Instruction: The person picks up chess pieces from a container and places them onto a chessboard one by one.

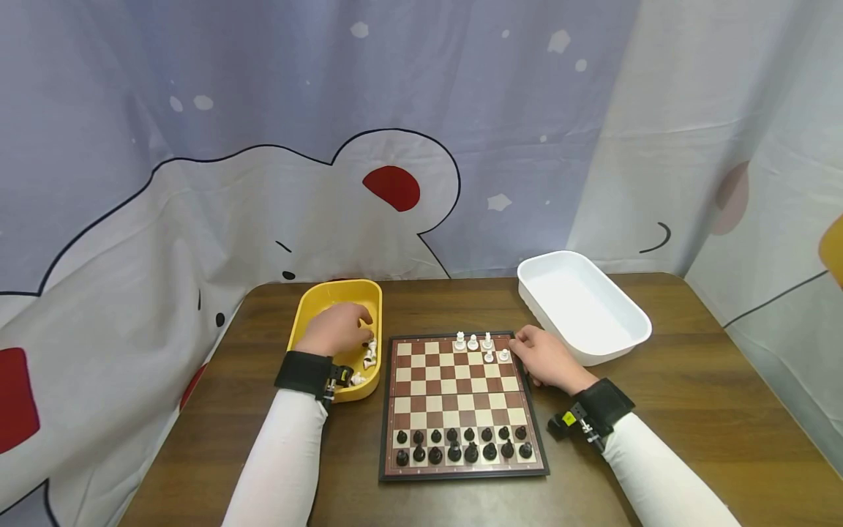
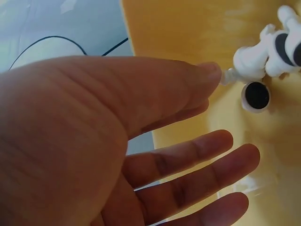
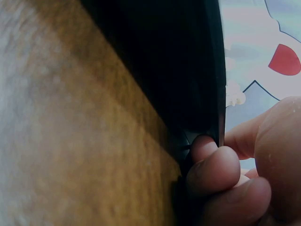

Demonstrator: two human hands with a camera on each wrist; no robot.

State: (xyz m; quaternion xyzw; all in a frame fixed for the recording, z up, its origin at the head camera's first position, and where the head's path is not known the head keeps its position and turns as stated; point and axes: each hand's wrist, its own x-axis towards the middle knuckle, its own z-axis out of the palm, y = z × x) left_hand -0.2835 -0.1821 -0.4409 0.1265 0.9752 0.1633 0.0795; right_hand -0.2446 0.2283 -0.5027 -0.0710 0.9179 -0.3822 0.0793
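The left hand (image 1: 334,329) reaches with relaxed, spread fingers into the yellow plastic tray (image 1: 309,302), white chess pieces (image 2: 263,54) lying just past its fingertips. The right hand (image 1: 546,359) curls its fingers against the far right edge of the brown-and-cream chessboard (image 1: 454,388).

No readable text, label, brand, number or sign appeared in any view. The chessboard (image 1: 461,399) carried no letters or numerals along its border, and the yellow tray (image 1: 309,304), the white tray (image 1: 619,311) and the cartoon curtain (image 1: 263,146) bore no writing.
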